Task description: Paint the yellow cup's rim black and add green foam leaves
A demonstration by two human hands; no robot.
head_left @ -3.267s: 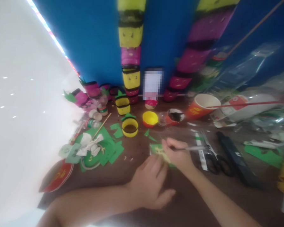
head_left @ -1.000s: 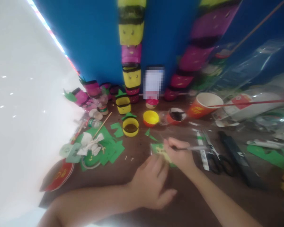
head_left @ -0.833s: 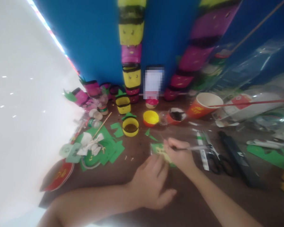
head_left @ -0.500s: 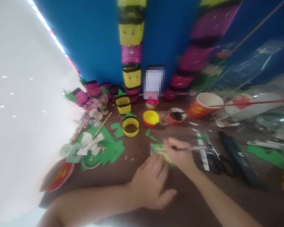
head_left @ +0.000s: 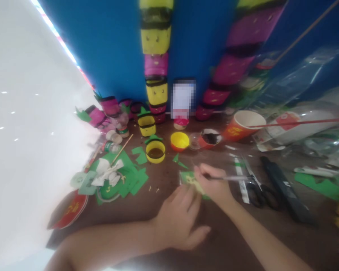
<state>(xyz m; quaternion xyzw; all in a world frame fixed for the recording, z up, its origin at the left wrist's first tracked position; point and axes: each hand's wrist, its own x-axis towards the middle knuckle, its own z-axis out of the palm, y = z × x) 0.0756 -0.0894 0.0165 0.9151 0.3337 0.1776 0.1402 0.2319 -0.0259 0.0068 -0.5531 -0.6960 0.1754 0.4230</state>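
Note:
My right hand (head_left: 213, 183) is closed round a slim grey pen (head_left: 228, 177), whose back end points right. Its tip is hidden by the fingers. Under both hands lies a small green sheet (head_left: 190, 177) with a pale patch bearing small dark marks. My left hand (head_left: 180, 216) rests on the sheet's near side, fingers stretched flat and thumb apart, holding nothing. Just beyond the hands are small green scraps (head_left: 182, 165). To the right of my right hand lie a white marker (head_left: 242, 184) and black-handled scissors (head_left: 261, 184).
Yellow cups (head_left: 155, 152), a paint cup (head_left: 210, 138) and a larger red cup (head_left: 244, 124) stand behind. Green sheets (head_left: 138, 182) and a tape roll (head_left: 110, 197) lie left. A black case (head_left: 288, 192) is at right. Stacked painted cups (head_left: 157, 94) rise against the blue wall.
Hardly anything differs: the whole view has shifted very slightly left. Both hands stay at the green sheet, with the pen still in my right hand.

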